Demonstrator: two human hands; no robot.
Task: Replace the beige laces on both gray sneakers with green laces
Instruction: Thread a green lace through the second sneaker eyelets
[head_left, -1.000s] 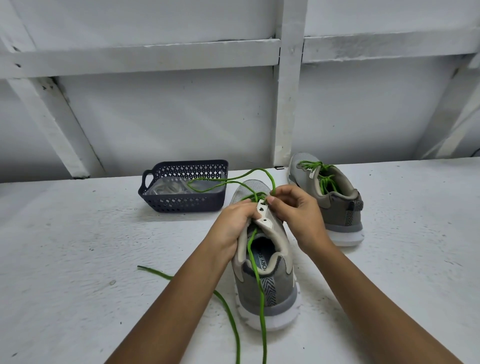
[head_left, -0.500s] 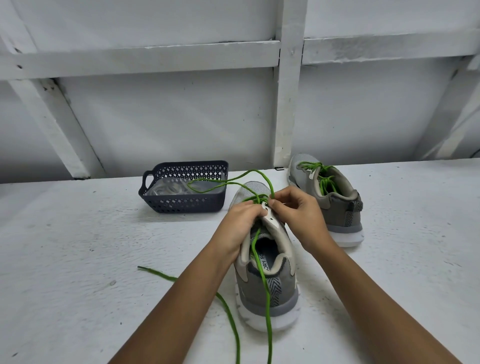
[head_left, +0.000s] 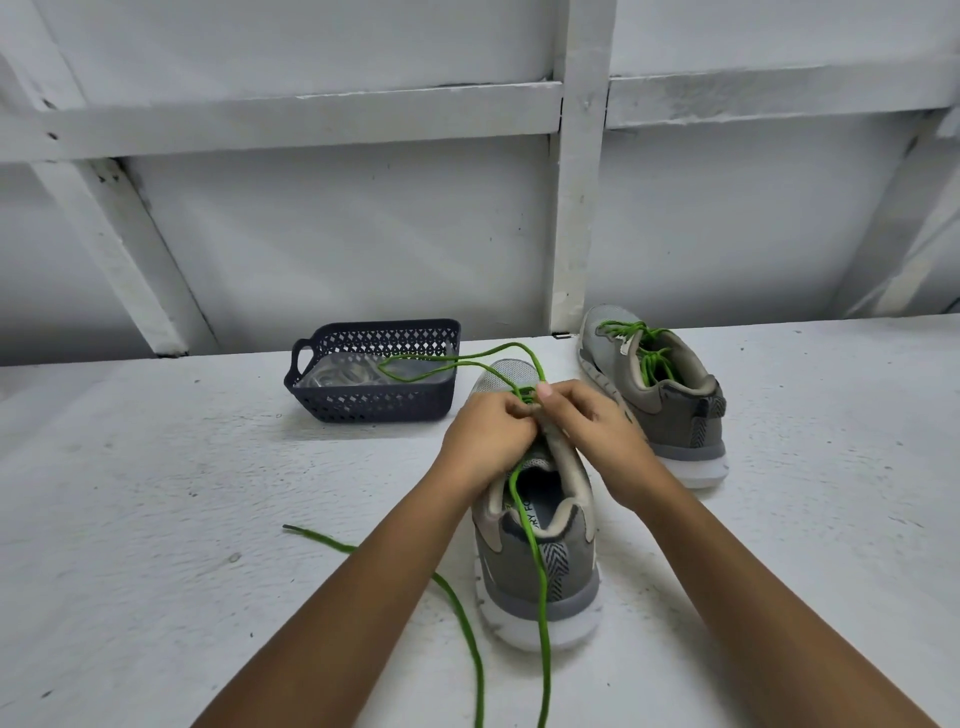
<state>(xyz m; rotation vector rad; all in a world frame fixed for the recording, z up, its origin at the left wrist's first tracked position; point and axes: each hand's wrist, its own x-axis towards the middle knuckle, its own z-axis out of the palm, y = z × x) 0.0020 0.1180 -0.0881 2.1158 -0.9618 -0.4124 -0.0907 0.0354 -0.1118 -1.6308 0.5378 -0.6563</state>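
A gray sneaker (head_left: 540, 566) stands on the white table in front of me, heel toward me. A green lace (head_left: 543, 613) runs out of its opening over the heel and off the lower edge; another part loops up over the toe toward the basket. My left hand (head_left: 485, 441) grips the shoe's left eyelet side with curled fingers. My right hand (head_left: 589, 434) pinches the green lace at the eyelets beside the tongue. A second gray sneaker (head_left: 670, 410), laced in green, stands behind to the right.
A dark perforated basket (head_left: 374, 400) with clear plastic inside sits at the back left of the white table (head_left: 156, 519). A white wall with beams rises right behind the table. A loose lace end (head_left: 322, 540) trails left of my left forearm.
Both hands have closed together over the eyelets, covering the white eyelet strip. The lace loop over the toe has shifted slightly.
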